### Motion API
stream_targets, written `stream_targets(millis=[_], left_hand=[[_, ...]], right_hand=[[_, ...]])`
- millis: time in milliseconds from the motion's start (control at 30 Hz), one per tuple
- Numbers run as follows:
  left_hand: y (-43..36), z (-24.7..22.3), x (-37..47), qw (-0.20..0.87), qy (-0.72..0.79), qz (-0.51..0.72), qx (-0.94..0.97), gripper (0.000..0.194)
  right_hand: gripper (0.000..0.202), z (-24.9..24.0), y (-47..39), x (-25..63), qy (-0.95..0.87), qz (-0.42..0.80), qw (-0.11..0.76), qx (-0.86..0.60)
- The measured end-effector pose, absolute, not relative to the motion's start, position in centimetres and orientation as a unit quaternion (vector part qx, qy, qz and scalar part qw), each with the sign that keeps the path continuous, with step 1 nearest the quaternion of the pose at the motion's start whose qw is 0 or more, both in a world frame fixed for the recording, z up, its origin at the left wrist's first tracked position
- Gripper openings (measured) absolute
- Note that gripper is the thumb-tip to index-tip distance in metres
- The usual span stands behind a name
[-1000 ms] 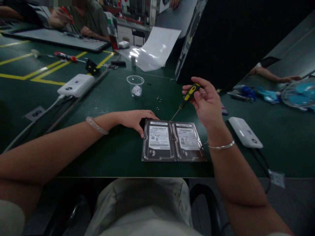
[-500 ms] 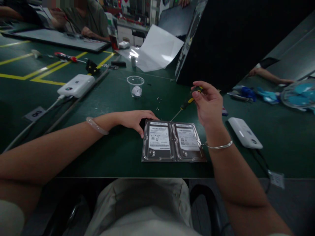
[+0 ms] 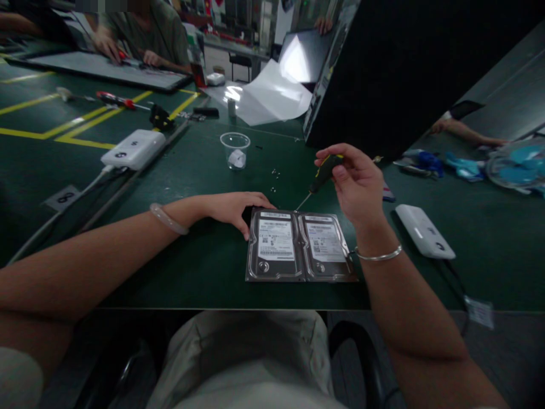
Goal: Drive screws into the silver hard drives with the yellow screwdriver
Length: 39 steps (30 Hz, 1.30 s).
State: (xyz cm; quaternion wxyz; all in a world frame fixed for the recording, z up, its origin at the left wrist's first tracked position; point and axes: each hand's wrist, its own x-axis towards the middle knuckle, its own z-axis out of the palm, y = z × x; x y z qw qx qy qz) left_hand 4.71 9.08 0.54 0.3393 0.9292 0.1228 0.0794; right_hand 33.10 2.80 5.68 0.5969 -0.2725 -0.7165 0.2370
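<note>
Two hard drives lie side by side, labels up, near the table's front edge. My left hand (image 3: 232,208) grips the upper left corner of the left hard drive (image 3: 276,267), with the thumb on its side and the fingers along its far edge. In my right hand (image 3: 361,184) a screwdriver (image 3: 324,174) with a dark green and yellow handle slants down to the left. Its tip meets the far edge where the left drive and the right hard drive (image 3: 326,238) adjoin. Several small screws (image 3: 276,172) are scattered just beyond the drives.
A clear plastic cup (image 3: 235,151) with a crumpled white piece stands beyond my left hand. White boxes with cables (image 3: 134,149) lie on both sides. A large black panel (image 3: 383,74) rises at the back right. Co-workers' hands (image 3: 107,46) are at the far left.
My right hand has shifted slightly left and turned the screwdriver handle, while the tip stays at the same place. My left hand and the drives keep their positions. A co-worker's hand has lowered.
</note>
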Motion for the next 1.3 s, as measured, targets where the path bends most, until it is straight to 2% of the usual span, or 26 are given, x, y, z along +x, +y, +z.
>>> stream_targets(millis=[233, 467, 600, 767, 933, 1033, 1167, 1300], left_hand=[[9.0, 0.5, 4.7, 0.336, 0.123, 0.084, 0.93, 0.089], [9.1, 0.5, 4.7, 0.335, 0.127, 0.081, 0.93, 0.091], [9.1, 0.5, 4.7, 0.342, 0.133, 0.075, 0.927, 0.092], [9.2, 0.4, 4.7, 0.342, 0.13, 0.073, 0.928, 0.091], [9.3, 0.3, 4.7, 0.346, 0.124, 0.078, 0.927, 0.091], [9.2, 0.4, 4.7, 0.349, 0.126, 0.079, 0.925, 0.091], [9.2, 0.5, 4.7, 0.349, 0.131, 0.076, 0.925, 0.091], [9.3, 0.5, 4.7, 0.349, 0.129, 0.075, 0.925, 0.091]], right_hand=[[0.031, 6.8, 2.6, 31.5, -0.729, 0.167, 0.592, -0.299], [0.037, 7.3, 1.0, 30.9, -0.791, 0.085, 0.501, -0.34], [0.036, 7.2, 0.0, 30.7, -0.793, 0.106, 0.505, -0.325], [0.025, 6.5, 1.1, 31.0, -0.737, 0.168, 0.579, -0.307], [0.027, 5.5, 2.5, 31.0, -0.675, 0.22, 0.636, -0.3], [0.026, 5.3, 2.5, 30.9, -0.672, 0.196, 0.648, -0.3], [0.022, 5.5, 1.9, 30.9, -0.694, 0.139, 0.633, -0.314], [0.035, 5.7, 1.3, 31.2, -0.722, 0.203, 0.58, -0.32]])
